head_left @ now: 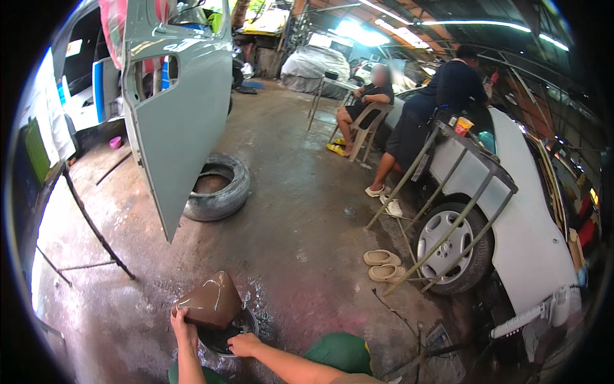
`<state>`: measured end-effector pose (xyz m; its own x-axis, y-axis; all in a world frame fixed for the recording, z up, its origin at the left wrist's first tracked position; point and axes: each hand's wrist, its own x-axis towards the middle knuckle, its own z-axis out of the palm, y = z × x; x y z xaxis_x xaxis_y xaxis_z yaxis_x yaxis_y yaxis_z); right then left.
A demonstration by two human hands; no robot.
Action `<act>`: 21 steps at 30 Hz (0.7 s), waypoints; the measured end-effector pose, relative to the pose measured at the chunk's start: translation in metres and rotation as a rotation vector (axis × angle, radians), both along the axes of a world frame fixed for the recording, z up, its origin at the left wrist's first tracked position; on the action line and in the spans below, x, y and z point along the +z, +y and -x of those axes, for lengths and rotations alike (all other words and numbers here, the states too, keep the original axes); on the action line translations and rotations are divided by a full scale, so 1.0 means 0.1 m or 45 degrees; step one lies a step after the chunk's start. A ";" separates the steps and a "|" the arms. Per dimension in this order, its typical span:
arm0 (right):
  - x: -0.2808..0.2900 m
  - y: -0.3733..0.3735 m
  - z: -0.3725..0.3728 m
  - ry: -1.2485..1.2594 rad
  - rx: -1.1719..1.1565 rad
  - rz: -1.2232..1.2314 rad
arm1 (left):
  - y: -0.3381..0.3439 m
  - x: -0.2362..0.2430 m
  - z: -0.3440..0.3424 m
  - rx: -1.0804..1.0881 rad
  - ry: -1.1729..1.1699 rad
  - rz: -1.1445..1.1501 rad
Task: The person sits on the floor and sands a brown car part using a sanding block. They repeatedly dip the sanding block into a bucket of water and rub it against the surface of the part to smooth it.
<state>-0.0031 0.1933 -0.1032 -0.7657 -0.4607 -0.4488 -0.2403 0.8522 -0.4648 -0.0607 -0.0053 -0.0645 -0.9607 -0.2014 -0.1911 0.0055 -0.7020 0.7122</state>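
My left hand (183,324) grips the near left edge of a brown, wet-looking curved panel (210,299), holding it tilted over a round basin (256,325). Pale streaks run across the panel's surface. Beside the panel, my right hand (243,345) is over the basin's near right side with its fingers curled; whatever they hold, if anything, is hidden. The basin's inside looks dark, and the panel covers its far left part. Wet splashes mark the concrete floor around it.
A grey vehicle door (179,121) stands upright ahead, beside a tyre (224,195). To the right are beige clogs (384,265), a metal stand (470,153) and a car wheel (448,246). One person (457,83) leans over the car; another (371,105) sits on a chair.
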 end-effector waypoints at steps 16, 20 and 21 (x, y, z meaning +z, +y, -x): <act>-0.30 -0.19 0.03 0.195 -0.431 -0.169 | 0.07 0.08 0.08 -0.072 -0.011 0.011; -0.22 -0.25 0.07 0.210 -0.474 -0.185 | -0.05 -0.13 0.20 0.030 -0.064 -0.042; -0.20 -0.27 0.09 0.233 -0.470 -0.158 | -0.10 -0.19 0.22 0.027 -0.033 0.027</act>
